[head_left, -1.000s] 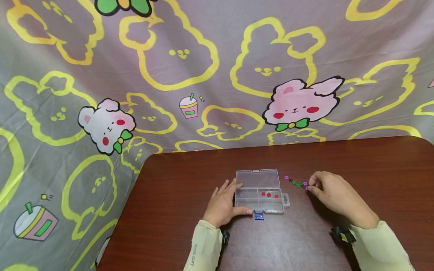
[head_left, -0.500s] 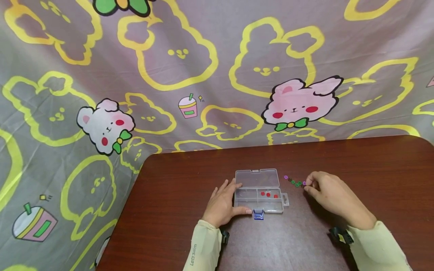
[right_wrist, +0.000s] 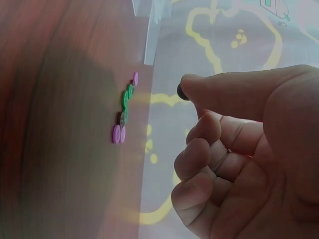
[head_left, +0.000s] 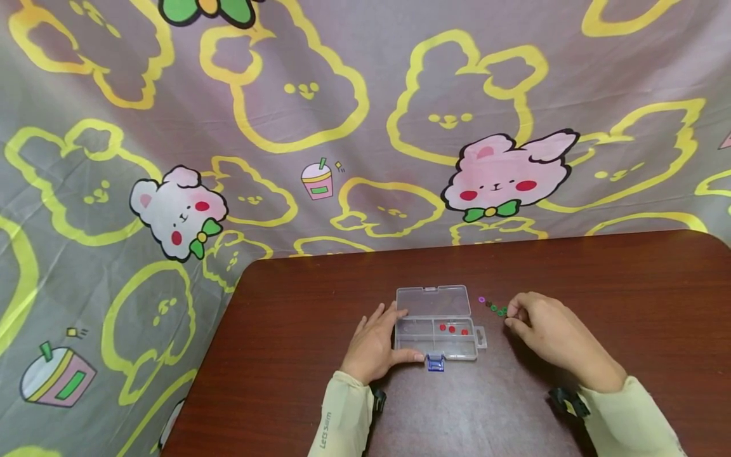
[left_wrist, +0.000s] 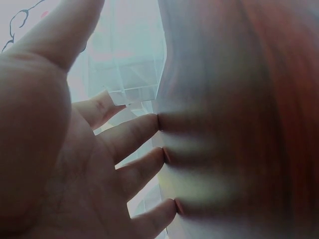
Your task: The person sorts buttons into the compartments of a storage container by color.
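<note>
My left hand (head_left: pixel 371 346) rests at the left side of a clear plastic compartment box (head_left: pixel 459 357), fingers spread and thumb along its front edge. In the left wrist view, several fingertips touch the table. The box stands with its lid (head_left: pixel 432 301) folded back, and red buttons (head_left: pixel 452 329) lie in its back right compartment. My right hand (head_left: pixel 551 333) pinches a small dark button (right_wrist: pixel 182 92) between thumb and index finger, the other fingers curled. A line of small buttons lies close by on the table: purple (right_wrist: pixel 116 134), green (right_wrist: pixel 125 99) and dark. The right hand partly covers this line in the head view.
A blue latch (head_left: pixel 436 363) hangs at the box's front, and a clear tab (head_left: pixel 481 337) sticks out on its right. Behind the brown table (head_left: pixel 308 355) hangs a printed curtain (head_left: pixel 388 127) with cartoon animals.
My right hand has moved a little to the left along the line of buttons, covering the purple ones at its right end. The left hand and the box have stayed in place.
</note>
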### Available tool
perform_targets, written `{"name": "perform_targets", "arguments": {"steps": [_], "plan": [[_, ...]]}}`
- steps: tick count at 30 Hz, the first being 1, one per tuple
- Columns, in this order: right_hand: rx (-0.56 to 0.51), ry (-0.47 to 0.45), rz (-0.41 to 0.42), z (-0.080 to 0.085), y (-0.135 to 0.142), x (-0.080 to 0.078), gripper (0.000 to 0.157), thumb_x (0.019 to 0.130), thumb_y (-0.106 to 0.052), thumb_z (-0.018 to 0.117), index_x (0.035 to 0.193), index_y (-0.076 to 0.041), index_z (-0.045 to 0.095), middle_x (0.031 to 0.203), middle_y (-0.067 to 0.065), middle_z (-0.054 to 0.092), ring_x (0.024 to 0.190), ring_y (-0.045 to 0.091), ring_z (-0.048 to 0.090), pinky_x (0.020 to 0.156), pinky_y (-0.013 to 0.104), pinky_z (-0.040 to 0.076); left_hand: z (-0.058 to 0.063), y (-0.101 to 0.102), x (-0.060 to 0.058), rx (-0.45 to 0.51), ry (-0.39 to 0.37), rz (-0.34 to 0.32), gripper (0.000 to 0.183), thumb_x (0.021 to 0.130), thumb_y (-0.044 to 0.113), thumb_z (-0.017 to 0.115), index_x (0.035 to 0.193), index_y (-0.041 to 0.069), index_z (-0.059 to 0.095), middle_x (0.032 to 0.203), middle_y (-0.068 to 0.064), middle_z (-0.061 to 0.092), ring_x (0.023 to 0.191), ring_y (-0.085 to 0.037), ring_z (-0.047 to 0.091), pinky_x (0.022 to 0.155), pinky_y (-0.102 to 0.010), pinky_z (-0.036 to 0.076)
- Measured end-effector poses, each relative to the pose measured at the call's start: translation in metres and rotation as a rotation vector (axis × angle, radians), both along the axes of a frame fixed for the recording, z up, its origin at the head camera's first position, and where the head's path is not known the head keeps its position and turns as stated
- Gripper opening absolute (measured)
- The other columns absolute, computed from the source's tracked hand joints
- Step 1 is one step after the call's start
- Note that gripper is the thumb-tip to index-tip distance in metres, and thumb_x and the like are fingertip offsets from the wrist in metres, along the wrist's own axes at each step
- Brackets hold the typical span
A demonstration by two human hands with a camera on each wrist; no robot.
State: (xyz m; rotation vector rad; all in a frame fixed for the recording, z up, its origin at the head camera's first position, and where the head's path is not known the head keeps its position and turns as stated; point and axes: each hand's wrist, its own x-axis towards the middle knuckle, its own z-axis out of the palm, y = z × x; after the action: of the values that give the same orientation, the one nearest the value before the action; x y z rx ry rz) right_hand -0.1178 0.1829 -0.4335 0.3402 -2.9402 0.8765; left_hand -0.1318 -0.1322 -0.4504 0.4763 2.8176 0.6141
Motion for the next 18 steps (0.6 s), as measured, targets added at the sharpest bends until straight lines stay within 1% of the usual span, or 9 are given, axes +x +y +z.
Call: {"name": "perform_targets", "arguments": {"steps": [10, 18], "plan": [[0.006, -0.012, 0.017, 0.003, -0.014, 0.005, 0.015, 0.085, -0.008, 0.077, 0.085, -0.014, 0.063, 0.073, -0.005, 0.050, 0.064, 0.011, 0.045, 0.056, 0.030, 0.038, 0.000, -0.001, 0.000, -0.002, 0.002, -0.003, 0.090, 0.076, 0.062, 0.077, 0.151, 0.021, 0.048, 0.162, -0.006, 0.034, 0.151, -0.026, 0.024, 0.121, -0.055, 0.020], [0.010, 0.004, 0.027, 0.005, -0.019, 0.007, 0.015, 0.085, -0.008, 0.077, 0.085, -0.013, 0.063, 0.074, -0.005, 0.050, 0.063, 0.011, 0.045, 0.056, 0.029, 0.038, -0.001, 0.000, -0.001, 0.006, -0.004, -0.002, 0.089, 0.077, 0.061, 0.077, 0.151, 0.021, 0.047, 0.162, -0.006, 0.033, 0.152, -0.025, 0.023, 0.122, -0.054, 0.018]]}}
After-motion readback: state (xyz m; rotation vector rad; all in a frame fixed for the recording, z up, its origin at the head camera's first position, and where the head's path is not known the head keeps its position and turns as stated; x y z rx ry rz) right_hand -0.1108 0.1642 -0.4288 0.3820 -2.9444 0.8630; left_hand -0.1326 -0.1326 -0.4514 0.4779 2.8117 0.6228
